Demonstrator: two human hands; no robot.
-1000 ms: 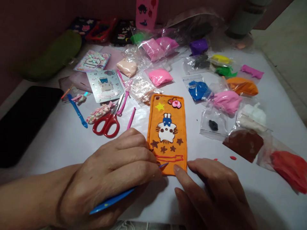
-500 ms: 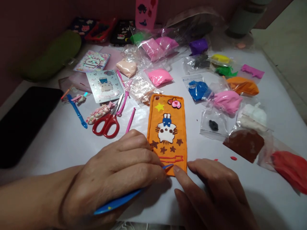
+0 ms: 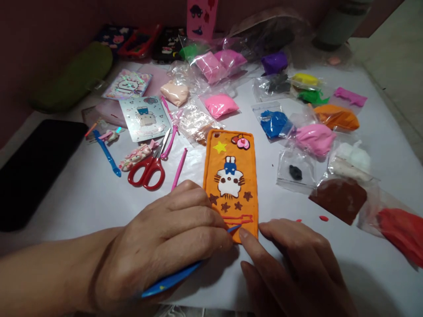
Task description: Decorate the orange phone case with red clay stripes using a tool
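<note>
An orange clay-covered phone case [image 3: 231, 167] lies on the white table, bearing a white cat figure, stars and a thin red outline near its lower end. My left hand [image 3: 172, 237] is closed around a blue tool [image 3: 175, 278], whose pointed tip touches the orange surface just below the red outline. The fingertips of my right hand [image 3: 294, 264] are apart; the index finger rests on the case's lower part beside the tool tip, and another finger is at its right edge. Nothing shows held in that hand.
Red-handled scissors [image 3: 146, 172], a blue tool [image 3: 107, 154] and a pink tool [image 3: 179, 168] lie left of the case. A black phone [image 3: 39, 171] is at the far left. Bagged clay, including blue [image 3: 274, 123] and red [image 3: 403, 235], spreads behind and right.
My left hand and the blue tool have shifted slightly right, with the tool's tip a little higher on the case. My right hand has hardly moved.
</note>
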